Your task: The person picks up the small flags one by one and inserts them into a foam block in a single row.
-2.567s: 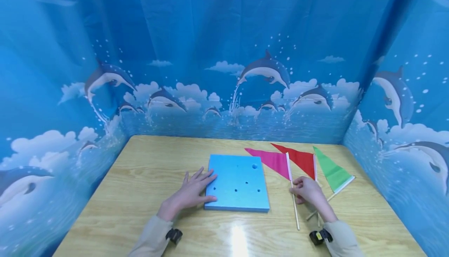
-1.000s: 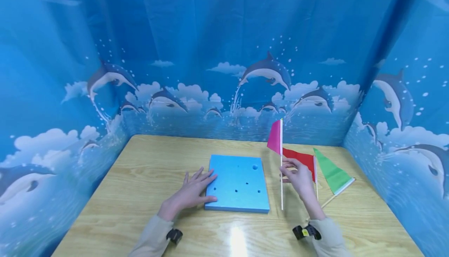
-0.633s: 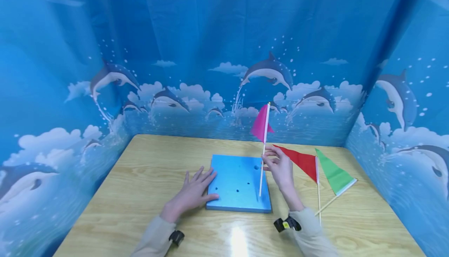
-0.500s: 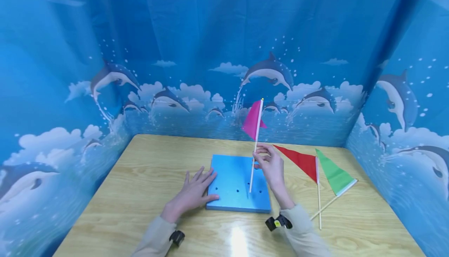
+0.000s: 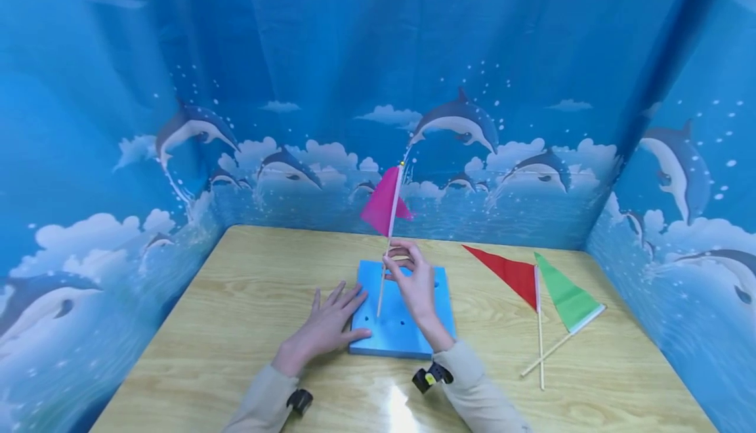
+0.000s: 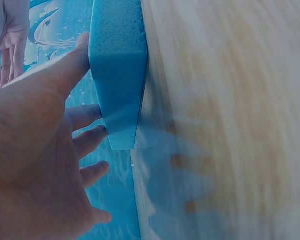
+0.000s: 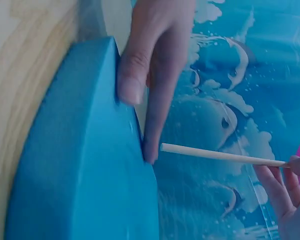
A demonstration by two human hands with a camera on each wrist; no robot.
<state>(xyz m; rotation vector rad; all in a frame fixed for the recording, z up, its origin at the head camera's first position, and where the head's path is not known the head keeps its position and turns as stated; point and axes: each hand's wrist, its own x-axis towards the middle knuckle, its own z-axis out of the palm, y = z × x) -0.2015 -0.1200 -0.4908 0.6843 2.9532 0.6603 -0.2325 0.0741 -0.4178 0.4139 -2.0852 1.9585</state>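
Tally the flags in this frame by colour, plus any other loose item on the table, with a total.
Pink triangular flag on a wooden stick, pinched by the right hand: 1
Red triangular flag on a stick, lying on the table: 1
Green triangular flag on a stick, lying on the table: 1
Square blue foam block with holes, left hand against its edge: 1
Total: 4

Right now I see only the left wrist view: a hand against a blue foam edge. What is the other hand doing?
Observer: The right hand pinches the stick of a pink flag, held upright over the foam block.
Operator: Is the stick in a hole?
Observer: No. In the right wrist view its bare end shows free, beside the left hand's fingers.
Operator: Any other flags?
Observer: A red flag and a green flag lie on the table to the right, sticks crossed.
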